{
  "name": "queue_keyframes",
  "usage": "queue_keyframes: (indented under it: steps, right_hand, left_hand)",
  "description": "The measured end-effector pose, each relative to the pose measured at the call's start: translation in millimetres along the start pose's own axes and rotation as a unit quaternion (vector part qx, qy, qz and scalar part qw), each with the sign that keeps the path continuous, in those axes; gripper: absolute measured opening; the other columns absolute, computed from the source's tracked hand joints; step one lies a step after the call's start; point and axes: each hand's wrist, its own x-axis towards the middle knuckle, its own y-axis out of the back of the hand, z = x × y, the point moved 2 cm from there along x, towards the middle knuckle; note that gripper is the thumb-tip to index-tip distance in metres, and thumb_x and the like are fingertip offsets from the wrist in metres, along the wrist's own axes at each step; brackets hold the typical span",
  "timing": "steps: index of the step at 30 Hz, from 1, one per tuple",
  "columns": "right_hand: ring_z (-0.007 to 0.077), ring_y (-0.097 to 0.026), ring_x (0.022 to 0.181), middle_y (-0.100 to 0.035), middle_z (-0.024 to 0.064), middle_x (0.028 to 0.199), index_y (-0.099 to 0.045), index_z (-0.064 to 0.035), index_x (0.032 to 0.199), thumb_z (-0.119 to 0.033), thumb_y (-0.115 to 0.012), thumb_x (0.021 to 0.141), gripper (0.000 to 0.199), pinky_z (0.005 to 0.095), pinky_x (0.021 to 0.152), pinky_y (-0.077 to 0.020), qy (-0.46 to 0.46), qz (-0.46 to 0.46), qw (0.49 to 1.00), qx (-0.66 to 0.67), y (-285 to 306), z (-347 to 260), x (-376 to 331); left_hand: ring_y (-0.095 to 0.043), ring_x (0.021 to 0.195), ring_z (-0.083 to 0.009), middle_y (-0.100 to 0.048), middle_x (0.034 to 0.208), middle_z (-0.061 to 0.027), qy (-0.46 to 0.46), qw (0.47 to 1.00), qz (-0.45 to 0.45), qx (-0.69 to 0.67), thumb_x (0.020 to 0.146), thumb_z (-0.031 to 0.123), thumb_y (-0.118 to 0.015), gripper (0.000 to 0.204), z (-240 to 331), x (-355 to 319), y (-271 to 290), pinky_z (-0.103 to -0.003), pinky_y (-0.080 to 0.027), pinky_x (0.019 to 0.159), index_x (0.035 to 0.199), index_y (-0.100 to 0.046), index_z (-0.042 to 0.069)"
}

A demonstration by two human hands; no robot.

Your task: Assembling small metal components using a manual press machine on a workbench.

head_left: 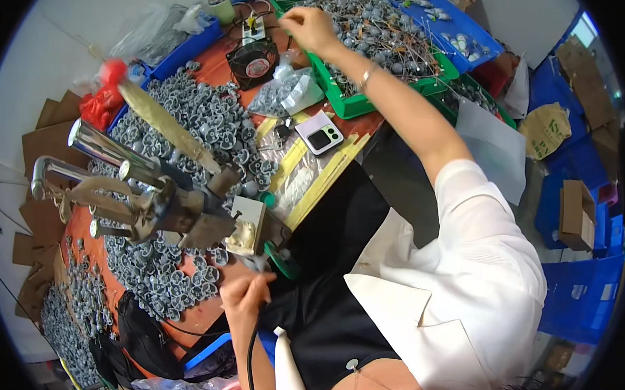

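My left hand (244,295) is closed around a slim corded tool (258,266), and its black cable (250,358) runs down toward me. The tool's tip is near a small cream fixture block (246,226) at the foot of a bench press (152,198) with chrome levers. My right hand (310,28) is stretched far out over the left corner of a green tray (343,104) filled with small grey parts with wire leads (382,35). Its fingers curl down onto the parts, and I cannot see whether they hold one.
Heaps of grey round caps (212,123) cover the orange bench around the press. A small black fan (253,61), a phone (322,133), clear bags (287,91), a red bag (105,99), blue bins (459,28) and cardboard boxes (577,215) surround the work spot.
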Motion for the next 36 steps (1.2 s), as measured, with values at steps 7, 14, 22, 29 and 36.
queue_keyframes:
  steps: [7,14,22,29,36]
  right_hand:
    - [0.0352,-0.064,0.084,-0.067,0.0155,0.087,-0.071,-0.0118,0.087,-0.018,-0.059,0.076,0.018,0.0489,0.075,-0.051,0.015,-0.026,0.922,-0.387,-2,141,40]
    - [0.0312,-0.065,0.075,-0.066,0.0157,0.076,-0.064,-0.0041,0.084,-0.026,-0.066,0.08,0.023,0.0425,0.069,-0.0488,0.11,-0.04,0.944,-0.307,12,143,45]
    - [0.0192,-0.053,0.056,-0.059,0.0139,0.066,-0.055,0.0053,0.08,-0.022,-0.06,0.089,0.029,0.0308,0.051,-0.0444,0.15,0.033,0.984,0.094,55,-66,39]
    - [0.0002,-0.041,0.051,-0.055,-0.0017,0.072,-0.056,-0.0089,0.104,-0.016,-0.055,0.092,0.013,0.0144,0.044,-0.0317,-0.128,-0.277,0.914,0.268,68,-147,-89]
    - [0.0139,-0.057,0.064,-0.057,0.0115,0.085,-0.052,0.0024,0.099,-0.008,-0.06,0.087,0.018,0.021,0.049,-0.0477,-0.331,-0.279,0.696,0.573,92,-184,-202]
  left_hand:
    - [-0.048,0.056,-0.0066,-0.059,0.072,-0.0003,-0.1,0.903,0.308,-0.282,0.093,0.021,-0.056,0.017,-11,-2,112,-0.018,-0.035,0.046,0.09,-0.061,0.005]
    - [-0.044,0.122,-0.0385,-0.048,0.128,-0.0274,-0.172,0.661,0.556,0.474,0.086,0.02,-0.064,0.052,-34,-13,246,-0.041,-0.032,0.105,0.125,-0.047,-0.01]
    - [-0.009,0.139,-0.0422,-0.011,0.151,-0.0235,-0.031,0.77,0.284,0.57,0.075,0.046,-0.07,0.087,-125,-21,134,-0.065,-0.011,0.104,0.146,-0.028,0.018]
    - [-0.015,0.138,-0.0395,-0.014,0.152,-0.0179,-0.087,0.773,0.296,0.555,0.076,0.038,-0.071,0.079,-134,8,162,-0.068,-0.012,0.103,0.143,-0.034,0.02]
    - [-0.013,0.139,-0.0399,-0.014,0.152,-0.0178,-0.081,0.785,0.289,0.542,0.07,0.036,-0.077,0.084,-124,12,172,-0.069,-0.01,0.103,0.142,-0.036,0.023]
